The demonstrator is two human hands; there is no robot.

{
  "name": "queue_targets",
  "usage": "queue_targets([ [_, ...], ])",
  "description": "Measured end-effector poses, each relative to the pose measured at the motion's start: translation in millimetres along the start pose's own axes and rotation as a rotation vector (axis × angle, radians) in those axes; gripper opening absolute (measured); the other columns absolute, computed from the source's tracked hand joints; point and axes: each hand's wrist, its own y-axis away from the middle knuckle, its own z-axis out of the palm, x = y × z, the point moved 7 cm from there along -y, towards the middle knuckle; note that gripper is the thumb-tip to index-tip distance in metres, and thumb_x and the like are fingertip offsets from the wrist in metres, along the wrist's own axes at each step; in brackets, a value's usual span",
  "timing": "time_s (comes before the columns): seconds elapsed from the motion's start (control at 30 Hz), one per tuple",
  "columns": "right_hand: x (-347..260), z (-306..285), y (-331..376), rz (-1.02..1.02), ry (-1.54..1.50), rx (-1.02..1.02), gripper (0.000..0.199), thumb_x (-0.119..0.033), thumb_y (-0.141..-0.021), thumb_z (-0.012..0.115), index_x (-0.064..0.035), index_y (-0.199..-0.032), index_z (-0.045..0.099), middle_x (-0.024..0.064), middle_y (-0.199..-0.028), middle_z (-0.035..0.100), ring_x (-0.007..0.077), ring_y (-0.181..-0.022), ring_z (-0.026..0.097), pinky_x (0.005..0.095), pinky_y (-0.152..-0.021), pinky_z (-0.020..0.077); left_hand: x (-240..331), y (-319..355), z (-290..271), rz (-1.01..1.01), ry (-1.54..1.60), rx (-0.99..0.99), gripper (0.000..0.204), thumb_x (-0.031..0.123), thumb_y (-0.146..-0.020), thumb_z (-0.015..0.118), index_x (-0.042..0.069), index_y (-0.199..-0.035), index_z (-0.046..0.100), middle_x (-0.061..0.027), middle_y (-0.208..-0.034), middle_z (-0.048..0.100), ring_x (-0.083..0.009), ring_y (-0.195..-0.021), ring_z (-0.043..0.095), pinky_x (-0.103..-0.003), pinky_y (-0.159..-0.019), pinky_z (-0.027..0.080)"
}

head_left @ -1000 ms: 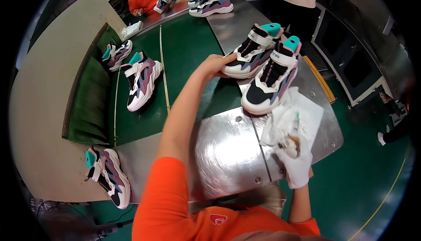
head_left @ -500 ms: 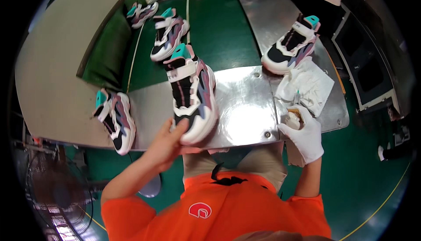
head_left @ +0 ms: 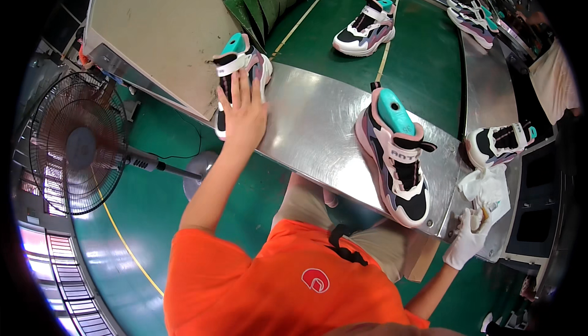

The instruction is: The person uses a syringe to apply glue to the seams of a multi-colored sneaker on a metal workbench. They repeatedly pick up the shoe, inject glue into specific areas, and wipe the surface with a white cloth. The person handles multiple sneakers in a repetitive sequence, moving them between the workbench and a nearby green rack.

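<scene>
Our bare left hand [head_left: 246, 115] lies over the leftmost shoe [head_left: 256, 67], fingers spread, not closed round it; pressure we can't tell. Shoe's at the steel tabletop's [head_left: 312, 115] left end. We'd best grip by the sole [head_left: 267, 70], sparing the strap [head_left: 230, 65]. Our gloved right hand [head_left: 467, 238] curls round a small brownish thing [head_left: 486, 213], unclear, beside white cloth [head_left: 487, 183].

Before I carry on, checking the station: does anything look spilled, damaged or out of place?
No spill or damage shows. The crumpled white sheet beside a shoe at the right end of the metal table looks untidy, bunched rather than flat. Also uneven: the right hand wears a white glove; the left hand, on another shoe, is bare.
</scene>
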Motion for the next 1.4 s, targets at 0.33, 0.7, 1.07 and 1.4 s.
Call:
queue_targets([
  [0.33,-19,1,-6,0.083,-0.035,-0.075,0.049,-0.001,-0.082,0.069,-0.0030,-0.128,0.050,0.0053,-0.108,0.057,0.0099,-0.082,0.056,0.0214,-0.067,0.0465,21,-42,-29,0.206,0.827,-0.076,0.057,0.015,-0.079,0.070,0.009,-0.132,0.052,-0.0168,-0.139,0.045,-0.0394,-0.131,0.036,-0.057,-0.110,0.026],
  [0.7,-57,-1,-17,0.192,0.204,-0.318,0.034,-0.008,-0.081,0.071,-0.0041,-0.113,0.060,0.0008,-0.085,0.060,0.0038,-0.061,0.052,0.0183,-0.049,0.0394,176,-68,-115,1.095,1.082,-0.190,0.072,0.024,-0.054,0.086,0.007,-0.114,0.050,-0.0119,-0.109,0.059,-0.0327,-0.106,0.056,-0.052,-0.106,0.036],
  [1.07,-144,114,44,0.285,-0.657,-1.009,0.068,-0.040,-0.062,0.076,0.0096,-0.101,0.051,0.0187,-0.069,0.059,0.0229,-0.046,0.056,0.0326,-0.049,0.0504,109,51,-119,0.618,0.854,0.264,0.022,0.011,-0.085,0.057,0.013,-0.107,0.060,-0.0116,-0.112,0.066,-0.0250,-0.103,0.064,-0.034,-0.079,0.051],
  [1.4,-148,181,56,0.533,-0.607,-1.175,0.077,-0.039,-0.056,0.078,0.0157,-0.105,0.052,0.0183,-0.088,0.060,0.0242,-0.060,0.063,0.0330,-0.058,0.0561,116,52,-120,0.567,0.829,0.179,0.017,0.018,-0.092,0.056,0.017,-0.110,0.055,-0.0072,-0.110,0.068,-0.0207,-0.102,0.066,-0.030,-0.083,0.046],
])
